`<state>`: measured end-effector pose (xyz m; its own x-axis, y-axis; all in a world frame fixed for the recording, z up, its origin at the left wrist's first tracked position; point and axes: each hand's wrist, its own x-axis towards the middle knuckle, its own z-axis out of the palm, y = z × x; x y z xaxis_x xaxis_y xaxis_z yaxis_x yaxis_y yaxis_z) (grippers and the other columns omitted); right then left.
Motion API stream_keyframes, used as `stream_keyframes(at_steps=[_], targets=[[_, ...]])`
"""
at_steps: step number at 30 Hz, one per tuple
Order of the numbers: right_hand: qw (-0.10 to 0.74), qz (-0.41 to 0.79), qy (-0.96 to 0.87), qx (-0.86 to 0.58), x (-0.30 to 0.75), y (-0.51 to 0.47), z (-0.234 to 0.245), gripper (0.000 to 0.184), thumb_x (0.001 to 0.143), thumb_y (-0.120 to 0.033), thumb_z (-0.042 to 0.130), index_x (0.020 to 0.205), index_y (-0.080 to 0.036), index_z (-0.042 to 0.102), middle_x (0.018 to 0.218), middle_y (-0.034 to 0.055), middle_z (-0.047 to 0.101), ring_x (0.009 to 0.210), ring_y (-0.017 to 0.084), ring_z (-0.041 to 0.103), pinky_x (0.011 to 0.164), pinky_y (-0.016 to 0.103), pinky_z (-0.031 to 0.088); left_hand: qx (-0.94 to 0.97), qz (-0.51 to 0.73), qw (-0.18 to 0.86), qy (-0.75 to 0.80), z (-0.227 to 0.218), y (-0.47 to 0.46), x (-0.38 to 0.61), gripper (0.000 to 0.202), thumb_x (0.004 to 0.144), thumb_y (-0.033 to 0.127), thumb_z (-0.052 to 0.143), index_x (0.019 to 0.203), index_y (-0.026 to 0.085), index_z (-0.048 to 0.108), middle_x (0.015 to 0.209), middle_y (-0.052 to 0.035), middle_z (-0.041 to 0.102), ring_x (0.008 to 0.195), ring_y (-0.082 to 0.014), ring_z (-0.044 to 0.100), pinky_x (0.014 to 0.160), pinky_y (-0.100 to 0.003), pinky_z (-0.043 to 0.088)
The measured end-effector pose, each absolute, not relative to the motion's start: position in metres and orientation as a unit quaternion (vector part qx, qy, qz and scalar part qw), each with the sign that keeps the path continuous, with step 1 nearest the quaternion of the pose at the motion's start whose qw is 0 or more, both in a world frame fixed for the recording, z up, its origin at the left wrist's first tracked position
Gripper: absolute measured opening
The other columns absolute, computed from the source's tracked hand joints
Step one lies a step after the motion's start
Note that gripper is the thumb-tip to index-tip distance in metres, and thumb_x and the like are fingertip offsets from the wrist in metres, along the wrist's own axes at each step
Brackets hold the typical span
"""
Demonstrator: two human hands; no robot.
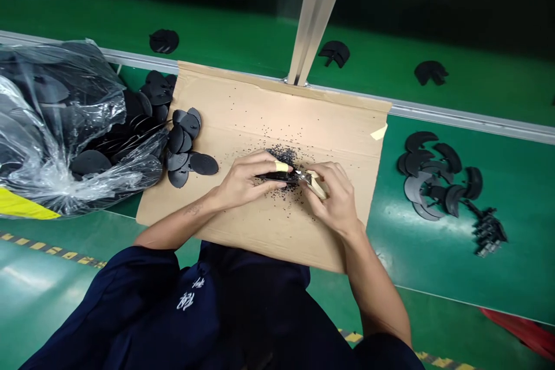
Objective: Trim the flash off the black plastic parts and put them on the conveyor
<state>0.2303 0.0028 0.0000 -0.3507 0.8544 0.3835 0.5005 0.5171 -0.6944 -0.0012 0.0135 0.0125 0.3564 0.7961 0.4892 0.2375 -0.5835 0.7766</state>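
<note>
Over the middle of the cardboard sheet (264, 110), the left hand (243, 182) pinches one black molded part (277, 176) between thumb and fingers while the right hand (333, 199) closes on a small beige-handled trimmer (317, 186). Part looks light and fairly stiff, best taken by its rim. Three more lie apart on the far green bench (260, 29), about eight at the sheet's left edge beside a plastic bag (56, 144).

The cardboard sheet (260, 115) was matt, slightly rough brown paper, and the moulded black pieces (203, 163) looked matt, of plastic or rubber. The small cutter (303, 175) was bright metal, the bag (56, 127) thin glossy clear plastic, the bench top (498, 92) glossy green, the rail (316, 11) smooth aluminium, and the work shirt (130, 300) dark navy cloth.
</note>
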Motion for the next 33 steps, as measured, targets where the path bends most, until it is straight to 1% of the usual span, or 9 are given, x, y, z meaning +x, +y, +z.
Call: stream_keyframes(at_steps=[4, 8, 11, 16, 20, 24, 28, 31, 33], targets=[[0.328, 0.161, -0.833, -0.416, 0.232, 0.006, -0.002, 0.028, 0.094, -0.022, 0.060, 0.122, -0.022, 0.063, 0.097, 0.0081, 0.069, 0.084, 0.023, 0.058, 0.072, 0.038, 0.046, 0.779, 0.438, 0.307, 0.327, 0.011, 0.015, -0.006, 0.021, 0.093, 0.023, 0.074, 0.114, 0.018, 0.075, 0.093, -0.0050, 0.074, 0.084, -0.0136, 0.069, 0.075, -0.027, 0.058], [0.297, 0.099, -0.857, -0.409, 0.231, 0.005, -0.002, 0.018, 0.098, -0.023, 0.057, 0.114, -0.021, 0.063, 0.091, 0.0068, 0.068, 0.079, 0.022, 0.055, 0.068, 0.035, 0.043, 0.787, 0.427, 0.314, 0.316, 0.010, 0.014, -0.006, 0.020, 0.094, 0.026, 0.074, 0.113, 0.020, 0.075, 0.092, -0.0046, 0.074, 0.084, -0.0143, 0.068, 0.074, -0.028, 0.057], [0.293, 0.063, -0.865, -0.402, 0.232, 0.006, -0.001, 0.012, 0.099, -0.022, 0.055, 0.109, -0.021, 0.063, 0.084, 0.0052, 0.066, 0.073, 0.020, 0.051, 0.063, 0.033, 0.039, 0.786, 0.427, 0.321, 0.310, 0.009, 0.013, -0.007, 0.021, 0.094, 0.027, 0.073, 0.113, 0.018, 0.074, 0.092, -0.0054, 0.073, 0.082, -0.0137, 0.067, 0.073, -0.027, 0.056], [0.268, 0.038, -0.865, -0.423, 0.230, 0.004, -0.001, 0.014, 0.099, -0.016, 0.053, 0.096, -0.022, 0.065, 0.074, 0.0024, 0.064, 0.067, 0.017, 0.049, 0.061, 0.032, 0.035, 0.787, 0.422, 0.328, 0.309, 0.005, 0.013, -0.008, 0.020, 0.094, 0.026, 0.073, 0.111, 0.017, 0.074, 0.088, -0.0050, 0.072, 0.078, -0.0131, 0.065, 0.070, -0.026, 0.055], [0.290, 0.071, -0.853, -0.428, 0.228, 0.002, -0.005, 0.019, 0.098, -0.012, 0.054, 0.087, -0.023, 0.065, 0.068, 0.0005, 0.061, 0.063, 0.015, 0.049, 0.057, 0.031, 0.034, 0.783, 0.416, 0.344, 0.309, 0.005, 0.013, -0.008, 0.018, 0.094, 0.026, 0.074, 0.109, 0.016, 0.074, 0.087, -0.0054, 0.073, 0.077, -0.0125, 0.065, 0.069, -0.025, 0.055], [0.308, 0.094, -0.845, -0.426, 0.230, 0.002, -0.008, 0.020, 0.099, -0.014, 0.051, 0.089, -0.022, 0.067, 0.069, 0.0010, 0.063, 0.064, 0.015, 0.053, 0.059, 0.030, 0.038, 0.780, 0.412, 0.341, 0.325, 0.007, 0.013, -0.008, 0.019, 0.093, 0.029, 0.075, 0.108, 0.018, 0.075, 0.088, -0.0049, 0.073, 0.078, -0.0132, 0.066, 0.070, -0.026, 0.055], [0.273, 0.036, -0.844, -0.460, 0.232, 0.004, -0.007, 0.018, 0.099, -0.017, 0.051, 0.094, -0.022, 0.068, 0.073, 0.0024, 0.065, 0.066, 0.017, 0.053, 0.060, 0.032, 0.037, 0.783, 0.416, 0.320, 0.334, 0.007, 0.013, -0.008, 0.020, 0.094, 0.029, 0.074, 0.111, 0.020, 0.074, 0.089, -0.0037, 0.072, 0.079, -0.0134, 0.065, 0.069, -0.026, 0.053], [0.246, 0.002, -0.852, -0.462, 0.231, 0.004, -0.006, 0.014, 0.097, -0.019, 0.055, 0.097, -0.022, 0.068, 0.077, 0.0037, 0.067, 0.071, 0.018, 0.052, 0.062, 0.033, 0.035, 0.819, 0.395, 0.259, 0.325, 0.002, 0.012, -0.007, 0.016, 0.095, 0.026, 0.071, 0.110, 0.021, 0.074, 0.089, -0.0032, 0.071, 0.081, -0.0154, 0.062, 0.072, -0.029, 0.051], [0.242, 0.015, -0.854, -0.461, 0.231, 0.004, -0.006, 0.013, 0.097, -0.019, 0.056, 0.100, -0.022, 0.068, 0.081, 0.0048, 0.068, 0.074, 0.020, 0.052, 0.062, 0.034, 0.034, 0.842, 0.380, 0.197, 0.328, -0.002, 0.012, -0.007, 0.014, 0.095, 0.022, 0.069, 0.109, 0.022, 0.073, 0.090, -0.0035, 0.072, 0.085, -0.0176, 0.061, 0.076, -0.032, 0.049]])
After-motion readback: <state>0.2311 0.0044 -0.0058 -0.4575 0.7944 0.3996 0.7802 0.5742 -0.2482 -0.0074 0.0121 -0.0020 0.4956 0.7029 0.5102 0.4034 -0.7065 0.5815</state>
